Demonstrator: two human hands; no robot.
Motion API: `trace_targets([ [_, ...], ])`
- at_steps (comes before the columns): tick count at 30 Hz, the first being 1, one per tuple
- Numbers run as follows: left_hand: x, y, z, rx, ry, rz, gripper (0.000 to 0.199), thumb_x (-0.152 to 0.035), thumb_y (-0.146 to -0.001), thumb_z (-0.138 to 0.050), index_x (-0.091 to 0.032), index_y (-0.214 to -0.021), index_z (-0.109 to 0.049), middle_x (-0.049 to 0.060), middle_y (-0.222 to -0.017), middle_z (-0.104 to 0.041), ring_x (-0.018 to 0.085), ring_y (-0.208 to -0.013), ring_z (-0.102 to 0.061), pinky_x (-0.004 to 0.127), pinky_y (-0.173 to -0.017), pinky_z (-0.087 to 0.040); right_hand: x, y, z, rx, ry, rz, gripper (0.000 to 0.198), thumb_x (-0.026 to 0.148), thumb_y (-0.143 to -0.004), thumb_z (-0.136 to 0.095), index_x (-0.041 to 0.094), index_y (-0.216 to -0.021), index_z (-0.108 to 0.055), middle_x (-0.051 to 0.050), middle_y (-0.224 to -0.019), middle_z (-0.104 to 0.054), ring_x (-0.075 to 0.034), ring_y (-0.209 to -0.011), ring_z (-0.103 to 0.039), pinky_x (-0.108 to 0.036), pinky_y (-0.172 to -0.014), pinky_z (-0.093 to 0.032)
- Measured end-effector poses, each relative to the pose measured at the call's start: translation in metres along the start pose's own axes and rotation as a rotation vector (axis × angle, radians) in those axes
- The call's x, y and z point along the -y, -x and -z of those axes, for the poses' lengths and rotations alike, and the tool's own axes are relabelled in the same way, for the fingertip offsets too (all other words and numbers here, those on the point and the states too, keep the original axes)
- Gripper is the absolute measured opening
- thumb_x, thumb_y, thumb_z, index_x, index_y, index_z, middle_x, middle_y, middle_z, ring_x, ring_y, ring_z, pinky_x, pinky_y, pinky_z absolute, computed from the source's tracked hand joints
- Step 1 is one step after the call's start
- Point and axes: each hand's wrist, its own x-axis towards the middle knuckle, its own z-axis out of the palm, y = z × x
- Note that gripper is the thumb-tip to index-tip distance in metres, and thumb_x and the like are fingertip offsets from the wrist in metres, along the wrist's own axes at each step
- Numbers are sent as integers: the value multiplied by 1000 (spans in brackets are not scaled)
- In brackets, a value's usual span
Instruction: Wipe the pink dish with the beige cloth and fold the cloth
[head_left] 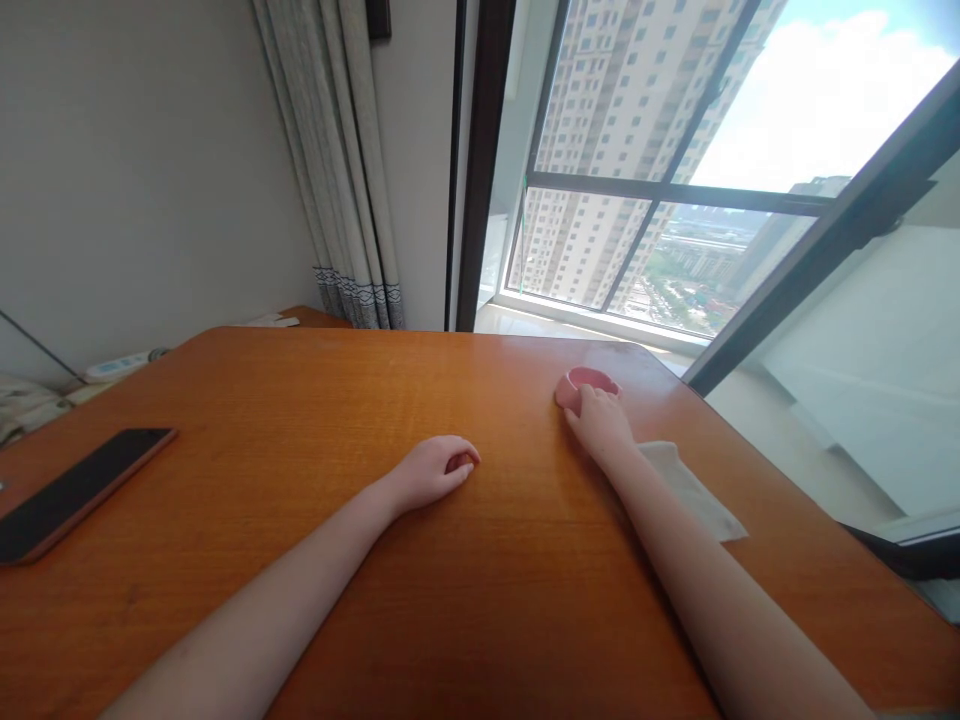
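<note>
A small round pink bowl (568, 391) sits toward the far right of the wooden table (315, 400). My right hand (601, 420) reaches to its near side, with the fingers over the rim and the thumb against the outer wall. Some of those fingertips are hidden inside the bowl. Near the middle of the table rests my left hand (433, 472), its fingers curled in toward the thumb and nothing visible in it. A whitish cloth (690, 490) lies flat beside my right wrist, partly covered by the forearm.
On the left lies a dark-screened phone (82, 490) with a reddish edge. Beyond the table's left edge is a white remote control (118, 366). A grey curtain (337, 160) hangs behind the table, and a large window (622, 190) stands at the back right.
</note>
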Motion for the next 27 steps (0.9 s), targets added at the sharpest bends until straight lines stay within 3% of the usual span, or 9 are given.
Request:
trace_targets([
  [5, 0, 0, -1, -13, -15, 4, 20, -25, -82, -48, -19, -93, -64, 1, -76, -59, 14, -69, -52, 25, -64, -41, -22, -14, -9, -8, -32, 69, 24, 37, -84, -49, 15, -82, -57, -12, -88, -63, -25, -86, -54, -35, -82, -37],
  [8, 0, 0, -1, -10, -25, -4, 21, -25, -83, -46, -18, -92, -63, 2, -76, -59, 14, -69, -53, 25, -65, -43, -20, -13, -9, -31, -76, 74, 25, 39, -85, -50, 17, -76, -57, -11, -83, -64, -24, -81, -54, -35, -79, -38],
  [10, 0, 0, 1, -50, -51, -23, 21, -24, -83, -45, -18, -95, -62, 4, -83, -61, 15, -75, -55, 27, -71, -45, -7, -8, -3, -56, -123, 110, 24, 39, -84, -51, 17, -76, -56, -11, -84, -64, -24, -82, -54, -35, -78, -38],
  [12, -1, 0, 4, -162, -107, -57, 27, -23, -83, -48, -19, -107, -59, 7, -103, -60, 18, -95, -56, 32, -87, -45, 14, 1, 5, -74, -200, 205, 20, 37, -83, -55, 18, -77, -55, -10, -87, -63, -24, -85, -53, -34, -78, -39],
  [14, -1, 0, 7, -300, -176, -93, 42, -23, -82, -52, -21, -123, -49, 10, -125, -50, 22, -117, -46, 39, -102, -36, 38, 12, 14, -71, -284, 339, 16, 34, -82, -58, 18, -78, -55, -9, -88, -63, -24, -87, -52, -33, -77, -40],
  [17, -1, 1, 10, -388, -244, -120, 58, -27, -80, -57, -24, -134, -36, 12, -141, -36, 26, -131, -32, 47, -108, -29, 67, 29, 23, -4, -402, 520, 16, 31, -79, -64, 19, -74, -54, -7, -82, -61, -22, -82, -52, -32, -74, -41],
  [21, -1, -1, 11, -320, -270, -181, 50, -31, -76, -64, -22, -122, -46, 13, -139, -39, 29, -132, -30, 52, -108, -27, 83, 44, 24, 79, -524, 673, 16, 31, -77, -67, 19, -75, -56, -5, -82, -61, -21, -82, -52, -33, -76, -43],
  [25, -6, -1, 15, -199, -269, -240, 23, -32, -76, -64, -19, -92, -55, 10, -120, -54, 26, -126, -40, 45, -105, -35, 87, 50, 25, 55, -532, 821, 14, 32, -81, -62, 19, -78, -58, -6, -86, -61, -22, -89, -53, -38, -86, -43],
  [27, -8, 0, 21, -158, -292, -238, 20, -35, -76, -64, -19, -83, -55, 9, -110, -58, 25, -117, -47, 42, -101, -39, 87, 51, 28, 31, -559, 854, 14, 33, -83, -61, 19, -84, -59, -7, -90, -61, -22, -94, -53, -39, -89, -42],
])
